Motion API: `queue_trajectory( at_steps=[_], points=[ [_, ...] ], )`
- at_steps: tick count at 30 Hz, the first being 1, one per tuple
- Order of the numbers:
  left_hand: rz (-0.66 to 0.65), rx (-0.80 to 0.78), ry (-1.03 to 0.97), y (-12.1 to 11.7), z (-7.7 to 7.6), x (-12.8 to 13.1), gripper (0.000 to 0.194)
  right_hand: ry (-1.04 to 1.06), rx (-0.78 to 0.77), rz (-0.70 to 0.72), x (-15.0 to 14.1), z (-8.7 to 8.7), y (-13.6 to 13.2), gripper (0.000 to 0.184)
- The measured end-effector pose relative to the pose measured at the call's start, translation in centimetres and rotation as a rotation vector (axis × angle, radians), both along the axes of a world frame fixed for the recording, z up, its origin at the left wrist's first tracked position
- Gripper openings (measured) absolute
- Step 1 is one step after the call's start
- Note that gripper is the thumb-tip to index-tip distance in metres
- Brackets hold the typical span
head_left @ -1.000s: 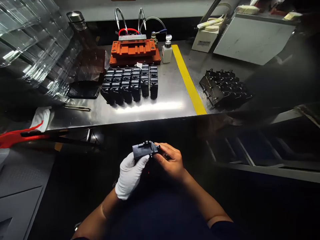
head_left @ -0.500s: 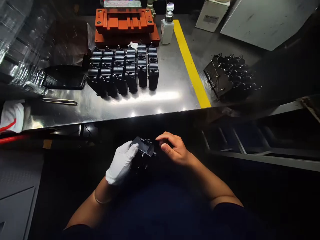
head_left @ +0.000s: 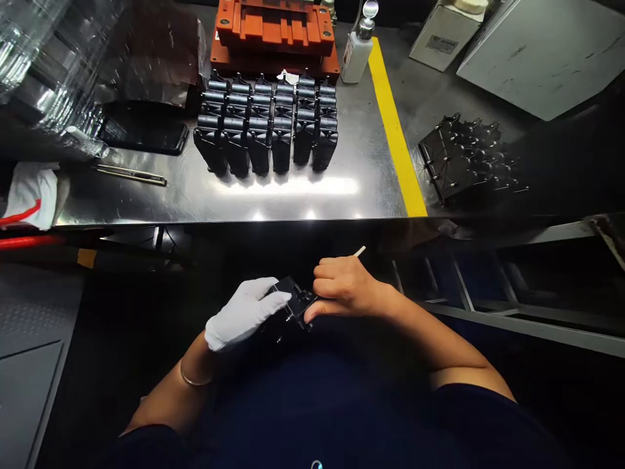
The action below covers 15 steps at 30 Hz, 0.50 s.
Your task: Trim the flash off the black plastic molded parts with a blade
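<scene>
My left hand (head_left: 247, 311), in a white glove, grips a black plastic part (head_left: 294, 296) with small pins and a raised round feature, held in front of my body below the bench edge. My bare right hand (head_left: 344, 286) is closed around a slim tool whose pale end (head_left: 360, 251) sticks out above the knuckles. The tool's other end is hidden, or lost against the dark part. The right thumb lies at the part's right side; whether it touches is hard to tell.
On the metal bench (head_left: 195, 205) stand rows of black moulded parts (head_left: 261, 127) before an orange fixture (head_left: 278, 39). A pump bottle (head_left: 359, 49), yellow tape (head_left: 395, 130) and more black parts (head_left: 463, 159) lie rightward. A pen-like metal tool (head_left: 131, 174) and dark tray-like object (head_left: 146, 133) are left.
My right fingers have closed, the pale tool end now shows, and the hand has come against or close to the part. The part is turned and slightly further right. The whole view has shifted.
</scene>
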<state>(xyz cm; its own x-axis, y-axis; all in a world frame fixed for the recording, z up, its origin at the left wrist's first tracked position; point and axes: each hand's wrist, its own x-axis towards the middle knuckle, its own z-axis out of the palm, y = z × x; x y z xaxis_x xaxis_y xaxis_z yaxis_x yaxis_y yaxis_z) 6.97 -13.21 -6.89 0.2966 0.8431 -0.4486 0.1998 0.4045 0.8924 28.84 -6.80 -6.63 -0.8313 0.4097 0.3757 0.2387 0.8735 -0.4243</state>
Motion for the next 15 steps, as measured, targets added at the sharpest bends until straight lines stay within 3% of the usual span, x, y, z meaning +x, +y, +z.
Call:
queue_trajectory(
  at_steps=[15],
  points=[
    [0.112,-0.014,-0.095,0.2,0.1,1.2,0.037,0.124,0.036,-0.159,0.3,-0.6,-0.5,0.056]
  ],
)
